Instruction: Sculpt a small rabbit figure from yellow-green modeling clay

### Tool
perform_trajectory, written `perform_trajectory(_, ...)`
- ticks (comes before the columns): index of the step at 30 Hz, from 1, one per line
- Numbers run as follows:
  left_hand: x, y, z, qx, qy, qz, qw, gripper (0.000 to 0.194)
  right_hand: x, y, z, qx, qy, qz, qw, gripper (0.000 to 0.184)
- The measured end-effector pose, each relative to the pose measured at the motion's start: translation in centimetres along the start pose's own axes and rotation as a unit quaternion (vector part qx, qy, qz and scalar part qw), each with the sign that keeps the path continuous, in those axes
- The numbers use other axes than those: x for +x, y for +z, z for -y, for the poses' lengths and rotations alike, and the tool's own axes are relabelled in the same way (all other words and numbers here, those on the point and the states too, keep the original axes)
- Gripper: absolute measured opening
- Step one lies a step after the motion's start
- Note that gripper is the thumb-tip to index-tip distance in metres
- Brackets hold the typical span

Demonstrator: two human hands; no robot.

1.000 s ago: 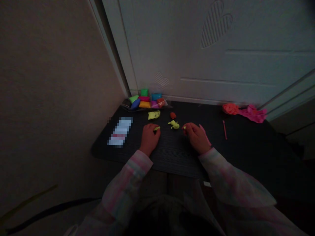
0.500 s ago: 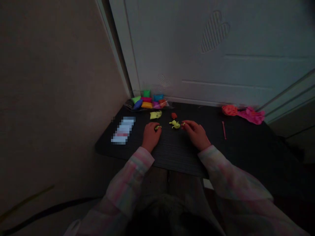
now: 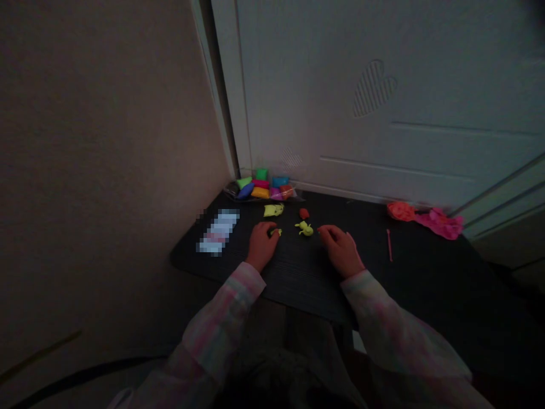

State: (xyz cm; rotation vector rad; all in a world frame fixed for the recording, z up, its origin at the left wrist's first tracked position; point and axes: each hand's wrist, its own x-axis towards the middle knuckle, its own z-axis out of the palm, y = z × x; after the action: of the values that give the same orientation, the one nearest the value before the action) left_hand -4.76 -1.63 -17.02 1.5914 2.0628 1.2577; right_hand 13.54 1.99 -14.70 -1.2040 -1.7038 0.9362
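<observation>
My left hand point(image 3: 263, 245) is closed around a small piece of yellow modelling clay point(image 3: 277, 232), part of which shows beside the thumb. My right hand point(image 3: 339, 247) rests low over the table with thumb and forefinger pinched together; whatever is between the tips is too small to make out. Between the hands, nearer the right one, lies a small yellow clay figure point(image 3: 305, 229) with a round part and thin limbs. Just behind it sits a red lump of clay point(image 3: 304, 213). An opened yellow clay packet point(image 3: 273, 210) lies behind my left hand.
A clear bag of coloured clay packets point(image 3: 260, 192) lies at the back left of the dark table point(image 3: 298, 281). A blurred-out pale rectangle point(image 3: 219, 231) is at the left. To the right are a thin pink stick point(image 3: 389, 245) and crumpled pink-red flower-like pieces point(image 3: 443, 222). A white door stands behind.
The head view has tilted up slightly, so everything sits lower in the picture. The yellow bit seen at my right fingertips before no longer shows. Both hands stay in nearly the same places.
</observation>
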Motion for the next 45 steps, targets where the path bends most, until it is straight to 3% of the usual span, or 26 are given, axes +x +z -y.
perform_trajectory(12, -0.3, -0.6, -0.2, -0.017, -0.081, -0.013, 0.996, 0.03, -1.2, 1.4, -0.4, 0.031, 0.064, 0.111, 0.991, 0.023)
perform_trajectory(16, -0.3, -0.6, 0.0, -0.009, -0.109, 0.007, 0.994, 0.032, -1.2, 1.6, -0.5, 0.024, 0.104, 0.144, 0.984, 0.023)
perform_trajectory(21, -0.3, -0.4, 0.6, 0.006, -0.09, 0.02, 0.996, 0.03, -1.2, 1.4, -1.3, 0.02, 0.211, 0.144, 0.967, 0.02)
perform_trajectory(28, -0.4, -0.6, 0.3, 0.002, -0.09, 0.009, 0.996, 0.027, -1.2, 1.4, -0.7, -0.02, 0.177, 0.158, 0.971, 0.036)
perform_trajectory(34, 0.1, -0.6, -0.2, -0.046, -0.156, 0.032, 0.986, 0.03, -0.3, 2.0, 1.1, -0.022, 0.233, 0.118, 0.965, 0.039)
perform_trajectory(39, 0.8, -2.0, -1.7, -0.09, -0.205, 0.012, 0.974, 0.036, 0.4, -0.4, 3.1, -0.023, 0.264, 0.048, 0.963, 0.031)
perform_trajectory(45, 2.4, -7.3, -5.6, -0.15, -0.259, -0.019, 0.954, 0.033, 2.3, -6.3, 6.6, -0.02, 0.219, -0.01, 0.976, 0.038)
